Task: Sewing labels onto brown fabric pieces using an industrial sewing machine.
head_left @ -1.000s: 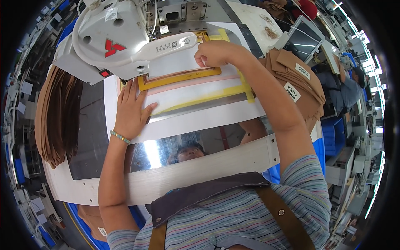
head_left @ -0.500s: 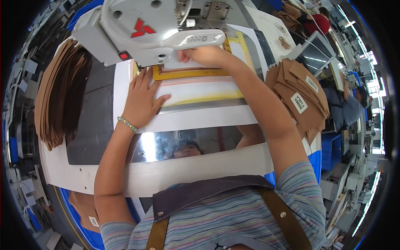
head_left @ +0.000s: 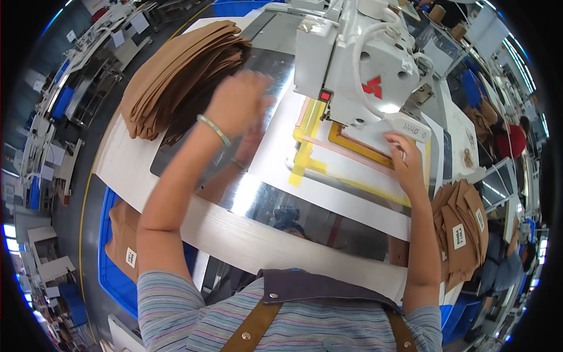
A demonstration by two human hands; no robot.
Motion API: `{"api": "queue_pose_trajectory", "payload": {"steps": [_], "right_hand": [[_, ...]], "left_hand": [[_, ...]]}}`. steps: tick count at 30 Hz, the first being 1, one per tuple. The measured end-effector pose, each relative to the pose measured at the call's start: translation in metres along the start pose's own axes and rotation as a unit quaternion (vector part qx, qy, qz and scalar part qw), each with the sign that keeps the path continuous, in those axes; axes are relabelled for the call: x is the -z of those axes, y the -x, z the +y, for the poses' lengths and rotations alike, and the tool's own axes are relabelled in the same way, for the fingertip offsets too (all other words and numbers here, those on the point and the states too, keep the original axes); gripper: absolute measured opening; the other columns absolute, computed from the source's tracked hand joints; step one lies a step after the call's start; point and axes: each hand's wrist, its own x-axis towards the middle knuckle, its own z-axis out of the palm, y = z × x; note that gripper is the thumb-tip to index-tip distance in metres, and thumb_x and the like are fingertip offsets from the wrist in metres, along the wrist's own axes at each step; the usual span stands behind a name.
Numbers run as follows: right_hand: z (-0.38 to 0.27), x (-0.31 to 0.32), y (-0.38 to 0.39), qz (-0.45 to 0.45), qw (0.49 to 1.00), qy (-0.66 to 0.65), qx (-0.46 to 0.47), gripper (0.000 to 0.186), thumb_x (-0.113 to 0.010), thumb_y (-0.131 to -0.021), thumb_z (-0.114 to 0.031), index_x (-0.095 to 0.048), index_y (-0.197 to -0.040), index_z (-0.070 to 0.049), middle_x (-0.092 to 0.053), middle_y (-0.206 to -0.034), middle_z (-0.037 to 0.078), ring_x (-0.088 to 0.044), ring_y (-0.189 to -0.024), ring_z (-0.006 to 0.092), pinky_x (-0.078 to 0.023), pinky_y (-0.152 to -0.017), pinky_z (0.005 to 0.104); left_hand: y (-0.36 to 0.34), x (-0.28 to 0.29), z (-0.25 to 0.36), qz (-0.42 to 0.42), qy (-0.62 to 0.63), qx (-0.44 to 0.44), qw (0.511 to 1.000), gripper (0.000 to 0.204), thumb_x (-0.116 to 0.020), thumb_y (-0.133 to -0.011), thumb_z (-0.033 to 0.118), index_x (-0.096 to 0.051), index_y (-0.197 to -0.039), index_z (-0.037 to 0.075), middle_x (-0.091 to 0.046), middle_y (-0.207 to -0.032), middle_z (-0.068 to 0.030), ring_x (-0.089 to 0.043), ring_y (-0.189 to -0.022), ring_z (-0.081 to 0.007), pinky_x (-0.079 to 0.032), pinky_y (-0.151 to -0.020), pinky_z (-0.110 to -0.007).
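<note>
Closest to you, below the white edge of the table (head_left: 234, 234), sits a blue bin (head_left: 120, 281) with brown fabric pieces (head_left: 123, 237) in it; just beyond that edge a shiny metal plate (head_left: 305, 220) mirrors your arms; your right hand (head_left: 404, 167) lies flat, fingers spread, on the yellow-edged frame (head_left: 358, 167) that rests on the plate, right beside the foot of the white sewing machine (head_left: 358, 61); it presses down and grasps nothing; off to the right a second pile of brown pieces (head_left: 463, 229) with white labels hangs over the table's side; your left hand (head_left: 237, 102), a thin bracelet (head_left: 214, 129) at the wrist, is lifted above the dark panel, its fingers blurred, so you cannot tell whether it holds anything; it hovers just beside the tall stack of brown fabric (head_left: 182, 76) at the far left of the table; farther out, other work stations (head_left: 94, 64) line the room.
</note>
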Motion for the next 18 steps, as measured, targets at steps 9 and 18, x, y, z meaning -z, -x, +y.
{"api": "queue_pose_trajectory", "payload": {"steps": [9, 18], "right_hand": [[0.007, -0.007, 0.021, 0.098, 0.995, 0.016, 0.000, 0.023, -0.056, -0.102, 0.000, -0.073, -0.117, 0.000, -0.066, -0.121, 0.013, -0.065, -0.100, 0.0249, -0.052, -0.087, 0.0330], [0.002, -0.013, 0.018, 0.084, 0.996, -0.017, -0.009, 0.020, -0.058, -0.103, -0.001, -0.072, -0.118, -0.001, -0.064, -0.117, 0.014, -0.062, -0.099, 0.0257, -0.050, -0.087, 0.0330]], "left_hand": [[0.012, 0.017, -0.228, 0.105, -0.223, 0.172, 0.954, 0.023, -0.059, -0.104, 0.020, -0.075, -0.104, 0.003, -0.076, -0.101, -0.0210, -0.071, -0.099, -0.0424, -0.056, -0.088, -0.055], [0.011, 0.040, -0.297, 0.089, 0.268, 0.468, 0.837, 0.034, -0.079, -0.095, 0.037, -0.086, -0.108, 0.006, -0.070, -0.083, 0.0032, -0.062, -0.078, -0.0111, -0.051, -0.076, -0.028]]}}
